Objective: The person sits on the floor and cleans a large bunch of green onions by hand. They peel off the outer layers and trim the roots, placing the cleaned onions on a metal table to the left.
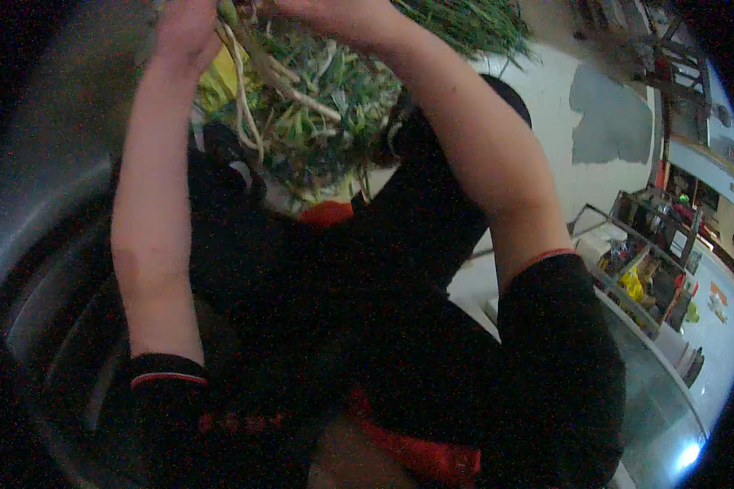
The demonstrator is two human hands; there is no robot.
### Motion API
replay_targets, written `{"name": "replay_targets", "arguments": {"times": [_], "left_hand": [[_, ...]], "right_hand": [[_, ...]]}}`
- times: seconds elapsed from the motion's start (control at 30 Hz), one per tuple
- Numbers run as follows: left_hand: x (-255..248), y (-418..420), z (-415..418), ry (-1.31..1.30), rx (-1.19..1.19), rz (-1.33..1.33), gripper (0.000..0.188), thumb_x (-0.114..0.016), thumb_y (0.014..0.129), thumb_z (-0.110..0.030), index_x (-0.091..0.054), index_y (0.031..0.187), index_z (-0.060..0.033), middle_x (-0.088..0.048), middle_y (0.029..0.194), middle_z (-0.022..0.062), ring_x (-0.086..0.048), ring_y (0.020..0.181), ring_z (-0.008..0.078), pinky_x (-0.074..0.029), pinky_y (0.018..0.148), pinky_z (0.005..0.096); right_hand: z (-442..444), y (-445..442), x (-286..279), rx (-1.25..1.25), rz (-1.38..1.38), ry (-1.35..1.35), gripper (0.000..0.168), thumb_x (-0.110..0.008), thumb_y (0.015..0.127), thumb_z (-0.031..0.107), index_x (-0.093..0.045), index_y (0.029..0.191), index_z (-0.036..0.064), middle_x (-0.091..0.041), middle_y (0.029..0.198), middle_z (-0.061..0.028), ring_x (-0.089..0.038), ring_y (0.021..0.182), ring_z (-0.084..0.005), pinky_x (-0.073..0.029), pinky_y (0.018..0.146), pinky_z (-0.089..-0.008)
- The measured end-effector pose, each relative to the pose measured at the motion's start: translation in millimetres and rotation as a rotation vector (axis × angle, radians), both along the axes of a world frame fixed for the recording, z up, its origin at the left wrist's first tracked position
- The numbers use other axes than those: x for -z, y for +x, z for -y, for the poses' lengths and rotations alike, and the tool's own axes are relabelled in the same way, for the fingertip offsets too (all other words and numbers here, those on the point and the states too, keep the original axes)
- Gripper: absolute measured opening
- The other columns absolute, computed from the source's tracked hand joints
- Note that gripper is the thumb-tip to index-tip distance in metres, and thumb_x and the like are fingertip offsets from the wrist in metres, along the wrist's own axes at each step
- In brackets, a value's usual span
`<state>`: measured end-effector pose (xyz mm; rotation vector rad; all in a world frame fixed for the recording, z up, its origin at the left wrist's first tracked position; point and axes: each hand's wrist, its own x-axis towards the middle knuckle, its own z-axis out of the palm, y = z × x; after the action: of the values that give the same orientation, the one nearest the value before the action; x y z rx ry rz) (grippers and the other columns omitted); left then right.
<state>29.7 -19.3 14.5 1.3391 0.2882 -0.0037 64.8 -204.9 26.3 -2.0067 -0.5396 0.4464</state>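
At the top edge my left hand [186,30] is closed around a few plant stalks [240,85]. Their pale, limp ends dangle below it, and a thicker greenish stem shows beside the fingers. My right hand [318,12] reaches in from the right close to the same stalks. Its fingers are cut off by the frame edge, so its grip is hidden. Under both hands, between my feet, lies a heap of green leaves and pale stem scraps [348,91]. Something yellow [220,76] sticks out at the heap's left side.
A bundle of long thin green leaves [471,24] lies beyond my right forearm. To the right are a grey patch [611,116] on the pale floor and a metal-framed rack [642,275] with assorted items. Dark curved surfaces [55,342] stand close on my left. Something red [327,214] shows between my legs.
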Motion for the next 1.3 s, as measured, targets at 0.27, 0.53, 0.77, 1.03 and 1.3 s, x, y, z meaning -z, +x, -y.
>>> {"name": "replay_targets", "arguments": {"times": [0.27,0.53,0.77,1.03,1.3], "left_hand": [[2.1,3.0,-3.4,0.180,0.037,0.080,0.027,-0.065,0.096,-0.029,-0.072,0.097,-0.0031,-0.066,0.089,0.0074,-0.060,0.080,0.0190,-0.049,0.076,0.0376],[40.3,-10.8,12.6,-0.042,0.043,0.044,0.020,-0.071,0.088,-0.019,-0.073,0.097,-0.0008,-0.072,0.092,0.0045,-0.066,0.080,0.0139,-0.053,0.072,0.0300],[49.8,6.8,21.8,-0.047,0.086,0.109,0.024,-0.066,0.090,-0.018,-0.069,0.109,-0.0033,-0.073,0.096,0.0068,-0.066,0.079,0.0148,-0.052,0.068,0.0301],[47.7,14.3,22.5,-0.079,0.063,0.100,0.026,-0.066,0.090,-0.016,-0.068,0.113,-0.0035,-0.073,0.101,0.0083,-0.067,0.079,0.0147,-0.052,0.066,0.0277],[39.2,6.6,24.6,-0.029,0.125,0.100,0.025,-0.066,0.090,-0.016,-0.069,0.113,-0.0060,-0.072,0.098,0.0043,-0.066,0.081,0.0137,-0.052,0.067,0.0285]], "right_hand": [[-3.7,-5.1,3.7,0.041,0.093,0.016,0.036,-0.063,0.094,0.033,-0.069,0.103,-0.002,-0.070,0.087,-0.0163,-0.066,0.076,-0.0235,-0.050,0.067,-0.0395],[17.3,-5.8,75.3,0.082,-0.187,0.196,0.037,-0.072,0.084,0.041,-0.076,0.099,0.008,-0.066,0.071,-0.0022,-0.058,0.064,-0.0107,-0.050,0.062,-0.0299],[27.6,4.2,75.0,0.072,-0.163,0.202,0.022,-0.065,0.093,0.021,-0.066,0.090,0.000,-0.060,0.073,0.0003,-0.053,0.066,-0.0081,-0.044,0.061,-0.0250],[26.0,10.5,69.0,0.143,-0.169,0.263,0.028,-0.068,0.089,0.025,-0.070,0.097,-0.002,-0.070,0.078,-0.0060,-0.061,0.069,-0.0102,-0.050,0.065,-0.0293],[31.1,13.5,70.5,0.067,-0.356,0.364,0.027,-0.067,0.091,0.023,-0.069,0.099,-0.002,-0.070,0.082,-0.0060,-0.059,0.072,-0.0094,-0.050,0.067,-0.0285]]}}
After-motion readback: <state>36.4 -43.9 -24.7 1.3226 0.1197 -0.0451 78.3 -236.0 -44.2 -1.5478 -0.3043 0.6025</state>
